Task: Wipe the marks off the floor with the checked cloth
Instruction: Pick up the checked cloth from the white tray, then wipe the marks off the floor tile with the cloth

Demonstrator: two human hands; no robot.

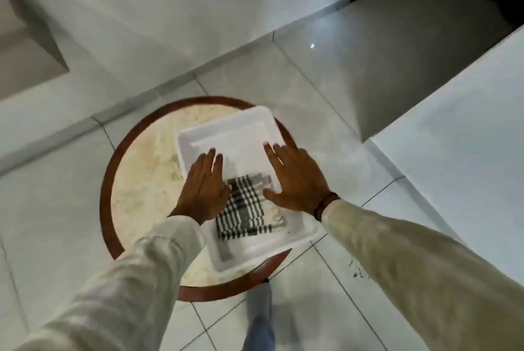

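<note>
The left hand [205, 184] is flat with fingers together, over the left side of the tray [226, 135]. The right hand [295, 177] is flat too, fingers a bit spread, over its right side. Neither holds anything. The cloth [245, 207] lies folded in the tray, between the hands. The tray sits on a round table [141, 180]. The marks [357, 272] are on the floor [326, 308], right of the tray. I think no wiping has begun.
</note>
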